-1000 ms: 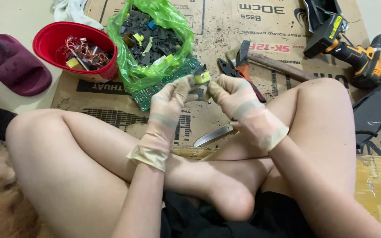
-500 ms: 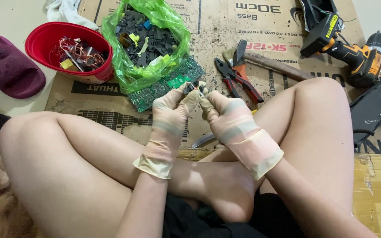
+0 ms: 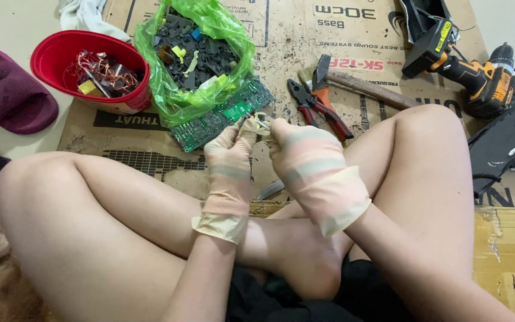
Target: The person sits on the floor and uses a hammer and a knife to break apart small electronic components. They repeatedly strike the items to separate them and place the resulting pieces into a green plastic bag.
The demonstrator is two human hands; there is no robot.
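Note:
Both hands wear thin beige gloves and meet above my crossed legs. My left hand (image 3: 229, 156) and my right hand (image 3: 308, 167) pinch a small metal part (image 3: 261, 121) between their fingertips; it is too small to tell what it is. Just beyond the fingers lies a green circuit board (image 3: 219, 116) on the cardboard. A knife blade (image 3: 271, 189) shows on the cardboard between the two wrists.
A green plastic bag (image 3: 195, 56) holds black scrap pieces. A red bowl (image 3: 87, 71) contains copper wire. Orange-handled pliers (image 3: 317, 104), a wooden-handled hammer (image 3: 368, 88) and a yellow cordless drill (image 3: 466, 65) lie at the right. A maroon slipper (image 3: 7, 89) sits at the left.
Both hands have moved away from my body toward the circuit board, still pinching the small part together. The view has shifted slightly.

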